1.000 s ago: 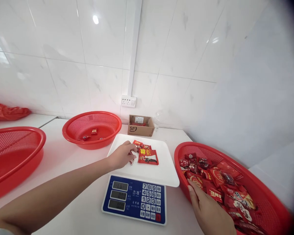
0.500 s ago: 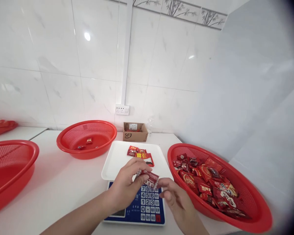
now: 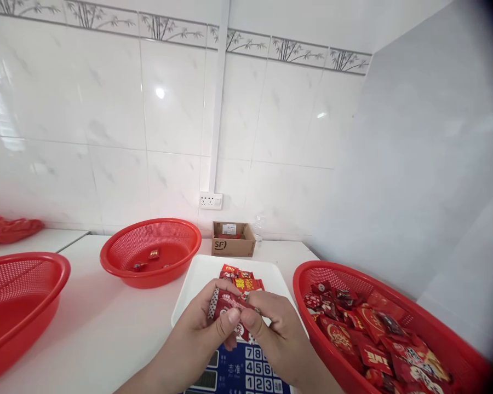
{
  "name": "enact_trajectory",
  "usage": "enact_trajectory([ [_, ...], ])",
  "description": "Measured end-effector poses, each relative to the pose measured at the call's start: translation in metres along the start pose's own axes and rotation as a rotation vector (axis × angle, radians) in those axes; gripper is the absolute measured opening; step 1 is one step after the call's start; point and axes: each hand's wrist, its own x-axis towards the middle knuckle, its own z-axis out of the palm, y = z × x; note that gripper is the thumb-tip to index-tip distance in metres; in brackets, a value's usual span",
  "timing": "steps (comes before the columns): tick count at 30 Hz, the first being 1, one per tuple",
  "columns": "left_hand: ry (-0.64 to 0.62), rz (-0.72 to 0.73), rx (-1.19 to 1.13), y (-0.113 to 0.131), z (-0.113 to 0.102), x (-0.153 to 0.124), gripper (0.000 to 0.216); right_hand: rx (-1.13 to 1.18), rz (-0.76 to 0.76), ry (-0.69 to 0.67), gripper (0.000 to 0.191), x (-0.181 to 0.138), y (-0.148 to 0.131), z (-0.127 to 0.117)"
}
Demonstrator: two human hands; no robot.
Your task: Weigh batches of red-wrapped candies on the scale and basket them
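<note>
Both hands are on one small red packet, held up just over the near edge of the tray on the scale. The left hand pinches it from 9 o'clock with the thumb on top, and the right hand pinches from 3 o'clock. So both grips are clamped on the packet, with the thumbs nearly meeting in the middle.

My take on doing this bit well: pinch the wrapper by its edges rather than flat across the face, so the print isn't covered. Keep it above the tray, so a slip lands there and not on the keypad. I'd go light on the pressure too. That wrapper looks crinkly, and I'd guess the contents crush easily.

Containers:
- The tray has a small cluster of red packs at its far end, 12 o'clock from the hands. The rest of it is bare white.
- The right basket, at 3 o'clock, is piled with red sweets.
- The middle basket, at 11 o'clock, has only a few small pieces on the bottom.
- The left basket, at 9 o'clock, is cut off by the frame, and I see nothing in the part that shows.
- The box sits against the wall at 12 o'clock with its top open. I can't make out what's inside.
</note>
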Motion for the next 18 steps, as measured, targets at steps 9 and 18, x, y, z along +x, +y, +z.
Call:
enact_trajectory([
  [9, 0.066, -0.044, -0.033, -0.003, -0.002, 0.004, 0.027, -0.086, 0.018, -0.050, 0.041, 0.004, 0.009, -0.005],
  [18, 0.056, -0.099, 0.418, -0.022, -0.017, 0.026, 0.024, -0.354, 0.306, -0.188, 0.041, -0.001, 0.041, -0.011],
])
